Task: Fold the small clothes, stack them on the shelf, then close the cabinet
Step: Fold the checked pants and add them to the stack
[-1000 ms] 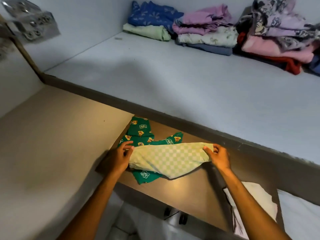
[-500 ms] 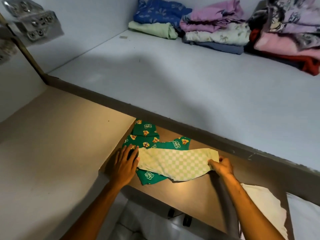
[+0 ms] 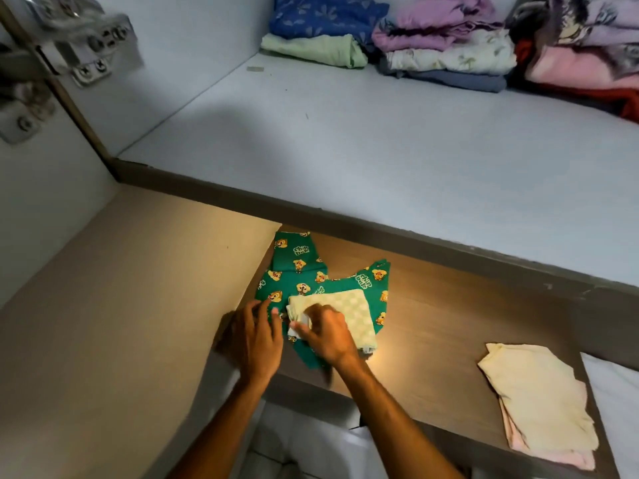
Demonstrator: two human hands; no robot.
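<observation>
Hands: two, both bare, reaching in from the bottom edge over the brown wooden shelf (image 3: 449, 340).
Left hand (image 3: 256, 337): flat, palm down, fingers spread and relaxed, gripping nothing; fingertips rest on the left edge of the green printed garment (image 3: 304, 271).
Right hand (image 3: 328, 335): crossed over toward the left, knuckles up, fingers curled and pinching the left end of the pale checked cloth (image 3: 356, 312).
Checked cloth: folded to a rough square, lying on top of the green garment, near the shelf's left end.
Green garment: spread flat under the cloth, one leg-like part pointing toward the grey ledge (image 3: 380, 229); cartoon print and lettering on it.
Cream cloths (image 3: 532, 399): small stack on the right of the same shelf, well apart from the hands; a pink layer shows at its lower edge. Count of layers unclear.
Upper surface (image 3: 380, 133): pale, wide, behind the ledge; three piles of folded clothes (image 3: 442, 53) along its far edge.
Piles: left one blue over light green; middle one lilac, floral white, slate blue; right one pink, red and patterned pieces, cut off by the frame.
Hard to read: metal fittings (image 3: 86, 46) at upper left, blurred; right thumb hidden under the hand; a white bit of fabric at the right fingertips, unclear whether it belongs to the cloth.
Below shelf: white surface, partly hidden by both forearms.
</observation>
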